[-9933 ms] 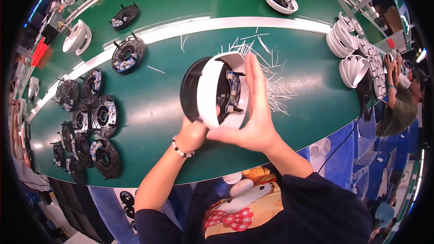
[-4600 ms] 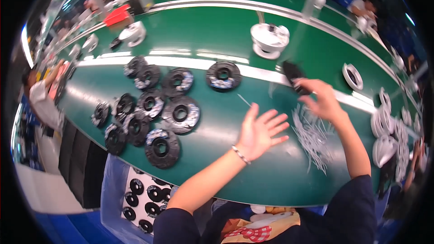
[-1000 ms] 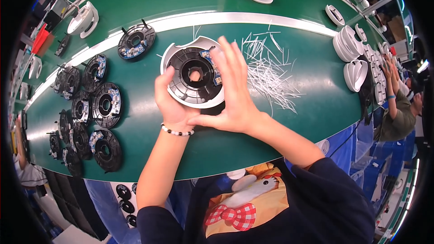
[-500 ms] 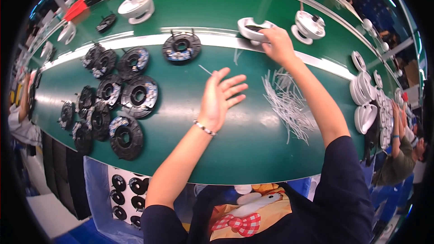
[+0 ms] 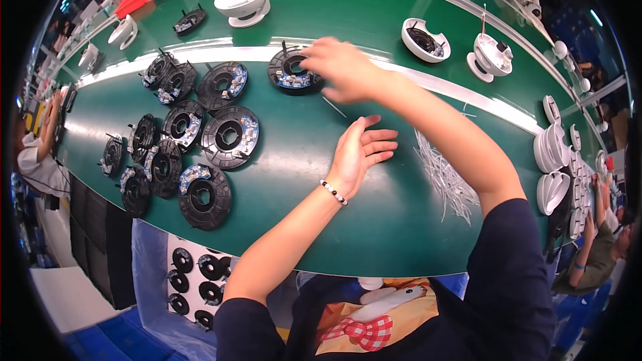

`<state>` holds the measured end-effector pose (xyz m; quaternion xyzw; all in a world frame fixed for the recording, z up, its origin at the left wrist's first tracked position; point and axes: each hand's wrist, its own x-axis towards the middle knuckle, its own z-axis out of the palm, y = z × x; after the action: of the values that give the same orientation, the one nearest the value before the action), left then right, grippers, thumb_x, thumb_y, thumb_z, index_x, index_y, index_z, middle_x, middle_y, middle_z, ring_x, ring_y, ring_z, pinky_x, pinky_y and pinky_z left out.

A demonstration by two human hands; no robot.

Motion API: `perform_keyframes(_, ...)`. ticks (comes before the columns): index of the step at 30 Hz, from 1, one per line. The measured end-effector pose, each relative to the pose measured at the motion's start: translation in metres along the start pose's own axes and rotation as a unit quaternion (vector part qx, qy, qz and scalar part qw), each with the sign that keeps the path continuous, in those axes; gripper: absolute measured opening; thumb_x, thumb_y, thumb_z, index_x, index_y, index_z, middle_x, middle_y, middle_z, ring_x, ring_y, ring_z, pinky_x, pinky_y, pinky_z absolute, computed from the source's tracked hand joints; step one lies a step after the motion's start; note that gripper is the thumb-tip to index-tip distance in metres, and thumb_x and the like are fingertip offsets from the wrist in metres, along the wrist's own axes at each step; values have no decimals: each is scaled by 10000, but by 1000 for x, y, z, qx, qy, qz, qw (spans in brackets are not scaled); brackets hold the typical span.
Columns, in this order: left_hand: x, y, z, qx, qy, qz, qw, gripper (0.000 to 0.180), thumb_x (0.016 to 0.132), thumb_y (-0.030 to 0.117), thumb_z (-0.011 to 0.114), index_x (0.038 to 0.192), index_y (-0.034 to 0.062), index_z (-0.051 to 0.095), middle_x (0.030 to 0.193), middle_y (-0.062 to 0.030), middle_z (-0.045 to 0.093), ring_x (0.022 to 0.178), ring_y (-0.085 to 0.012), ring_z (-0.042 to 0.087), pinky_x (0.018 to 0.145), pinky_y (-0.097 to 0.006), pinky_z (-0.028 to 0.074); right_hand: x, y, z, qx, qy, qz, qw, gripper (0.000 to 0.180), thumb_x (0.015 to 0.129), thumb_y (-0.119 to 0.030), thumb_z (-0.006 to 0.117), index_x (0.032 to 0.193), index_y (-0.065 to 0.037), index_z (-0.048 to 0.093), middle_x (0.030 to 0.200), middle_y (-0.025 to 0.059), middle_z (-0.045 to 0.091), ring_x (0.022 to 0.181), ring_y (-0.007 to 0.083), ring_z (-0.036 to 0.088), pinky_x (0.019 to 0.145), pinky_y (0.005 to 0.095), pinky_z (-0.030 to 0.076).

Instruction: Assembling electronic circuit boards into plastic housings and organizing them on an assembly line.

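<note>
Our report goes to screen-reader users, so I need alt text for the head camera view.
A person's right hand reaches across a green table to a black round part, blurred, while the left hand rests open and flat on the table. More black round parts cluster at left; a pile of thin white strips lies at right.

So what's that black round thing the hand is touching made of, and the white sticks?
The black disc under the right hand looks like matte moulded plastic, with a small circuit board showing at its rim. The white sticks look like thin plastic strips, probably ties; too small to be sure.
</note>
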<state>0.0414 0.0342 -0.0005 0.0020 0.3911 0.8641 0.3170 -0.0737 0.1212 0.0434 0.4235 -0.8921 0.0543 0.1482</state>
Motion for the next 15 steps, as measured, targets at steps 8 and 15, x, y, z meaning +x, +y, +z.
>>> perform_keyframes(8,1,5,-9,-150,33,-21,988,412,826,259,367,1137,-11,376,1066,-188,495,925,-260,521,844,-374,418,3,1,23,74,5,53,996,298,622,-1,532,914,-56,541,802,123,583,773,312,558,651,392,450)
perform_keyframes(15,0,33,-21,-342,-139,-8,930,803,728,671,360,1226,41,359,1230,-158,406,1165,-323,353,965,-589,180,-81,-25,-50,33,121,-93,988,434,558,-47,616,986,-34,548,1026,87,582,937,256,569,777,356,480)
